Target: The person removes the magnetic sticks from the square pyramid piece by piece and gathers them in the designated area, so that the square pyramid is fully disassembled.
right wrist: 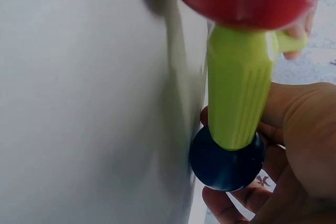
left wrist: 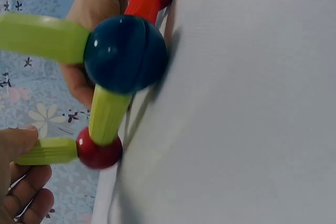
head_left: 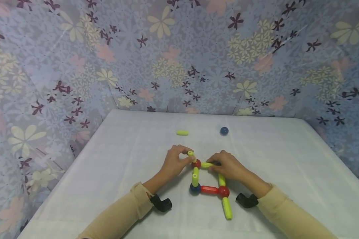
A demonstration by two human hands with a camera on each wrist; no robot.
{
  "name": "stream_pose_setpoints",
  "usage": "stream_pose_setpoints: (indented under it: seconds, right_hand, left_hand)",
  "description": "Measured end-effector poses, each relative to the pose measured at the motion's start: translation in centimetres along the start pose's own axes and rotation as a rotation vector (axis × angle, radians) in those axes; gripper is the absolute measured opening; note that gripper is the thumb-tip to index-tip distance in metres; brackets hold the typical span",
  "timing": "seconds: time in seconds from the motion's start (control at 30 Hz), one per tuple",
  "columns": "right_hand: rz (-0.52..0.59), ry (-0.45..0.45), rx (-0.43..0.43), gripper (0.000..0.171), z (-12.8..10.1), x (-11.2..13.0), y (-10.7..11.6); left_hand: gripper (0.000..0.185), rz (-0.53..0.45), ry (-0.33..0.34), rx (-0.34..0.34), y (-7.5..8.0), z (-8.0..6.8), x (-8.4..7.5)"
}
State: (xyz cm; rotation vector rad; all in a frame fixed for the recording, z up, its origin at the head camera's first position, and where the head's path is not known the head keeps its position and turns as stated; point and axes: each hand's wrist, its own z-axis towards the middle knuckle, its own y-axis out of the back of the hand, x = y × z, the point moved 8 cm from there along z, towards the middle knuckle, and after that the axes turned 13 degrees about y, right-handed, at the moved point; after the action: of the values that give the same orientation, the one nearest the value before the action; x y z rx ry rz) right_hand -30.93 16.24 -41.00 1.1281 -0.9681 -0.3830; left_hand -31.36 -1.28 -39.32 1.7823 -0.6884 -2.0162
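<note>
Where the right hand (head_left: 228, 166) grips, a blue ball (right wrist: 227, 163) hides — head view.

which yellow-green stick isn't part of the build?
The loose stick lying alone at the far side of the table, left of the blue ball. Every other yellow-green stick is joined to a ball in the frame between the hands.

Open table (head_left: 287, 159) flanks the frame (head_left: 209, 190); loose stick (head_left: 182, 132), ball (head_left: 224, 130) behind.
</note>
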Motion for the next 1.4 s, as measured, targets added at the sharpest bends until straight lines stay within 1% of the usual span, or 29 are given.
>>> stream_pose_setpoints:
  seconds: [0.13, 0.23, 0.33, 0.5, 0.6, 0.73, 0.87, 1.0, 1.33, 1.4]
  right_hand:
    - [0.009, -0.026, 0.006, 0.026, -0.6, -0.5, 0.2]
    - [0.022, -0.045, 0.012, 0.027, -1.0, -0.8, 0.3]
    - [0.029, -0.052, 0.015, 0.027, -1.2, -0.9, 0.4]
    - [0.036, -0.041, 0.020, 0.029, -1.0, -0.4, 0.6]
    - [0.050, -0.010, 0.021, 0.033, -0.4, 0.4, 0.7]
    - [0.070, 0.035, 0.026, 0.041, 0.5, 1.3, 0.5]
    - [0.100, 0.020, 0.066, 0.045, 1.0, 1.5, -0.2]
    - [0.102, 0.005, 0.090, 0.044, 1.2, 1.3, -0.7]
    - [0.072, 0.040, 0.072, 0.037, 1.4, 1.5, -0.6]
    - [0.071, 0.042, 0.074, 0.036, 1.5, 1.5, -0.6]
  left_hand:
    - [0.025, 0.010, 0.061, 0.053, -0.1, -0.1, 1.2]
    - [0.024, 0.040, 0.090, 0.097, -0.2, 0.0, 2.1]
    - [0.023, 0.076, 0.104, 0.128, -0.3, 0.2, 2.9]
    - [0.023, 0.128, 0.113, 0.154, -0.5, 0.5, 3.7]
    - [0.023, 0.132, 0.108, 0.164, -0.5, 0.4, 3.7]
    - [0.023, 0.131, 0.078, 0.175, -0.5, 0.1, 3.5]
    - [0.022, 0.126, 0.049, 0.176, -0.6, -0.1, 3.3]
    - [0.020, 0.130, 0.040, 0.171, -0.6, -0.1, 3.2]
    - [0.019, 0.154, 0.024, 0.164, -0.5, -0.1, 3.1]
    - [0.019, 0.149, 0.031, 0.150, -0.1, 0.0, 3.3]
